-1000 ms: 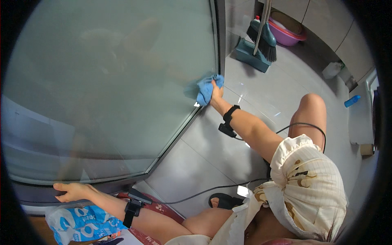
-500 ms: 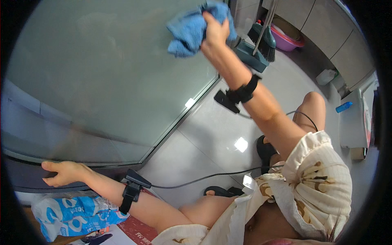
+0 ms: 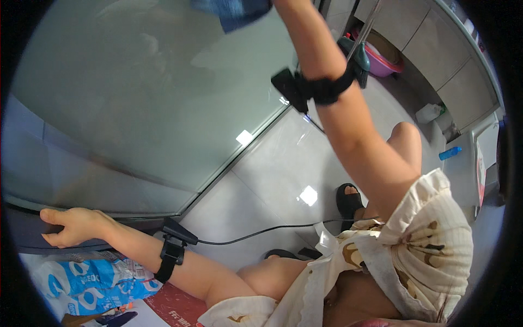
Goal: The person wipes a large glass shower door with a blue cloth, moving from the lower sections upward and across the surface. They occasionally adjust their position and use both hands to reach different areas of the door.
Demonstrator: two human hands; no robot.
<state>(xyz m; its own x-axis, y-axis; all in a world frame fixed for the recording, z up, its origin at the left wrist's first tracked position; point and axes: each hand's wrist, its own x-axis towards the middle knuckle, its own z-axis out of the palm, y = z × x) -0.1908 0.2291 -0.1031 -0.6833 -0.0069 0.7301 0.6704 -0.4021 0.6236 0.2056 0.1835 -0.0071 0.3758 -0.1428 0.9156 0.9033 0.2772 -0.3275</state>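
Note:
A large grey-green glass panel with a dark rim fills the left side. At the top edge a blue cloth lies against the glass, partly cut off by the frame. My right hand is almost wholly beyond that edge; only its wrist end shows, beside the cloth. My left hand grips the dark rim at the lower left, thumb and a finger curled about it, other fingers hidden. Each forearm wears a black strap with a small device, and a thin black cable runs from the left one.
Below my left hand lies a blue and white plastic package, beside a red printed surface. A broom and pink basin stand at the back right. A blue bottle lies on a white ledge. Glossy tiles cover the floor.
My right arm has reached further up and away, carrying the blue cloth mostly out of the picture. My left hand stays at the rim; the view has shifted slightly.

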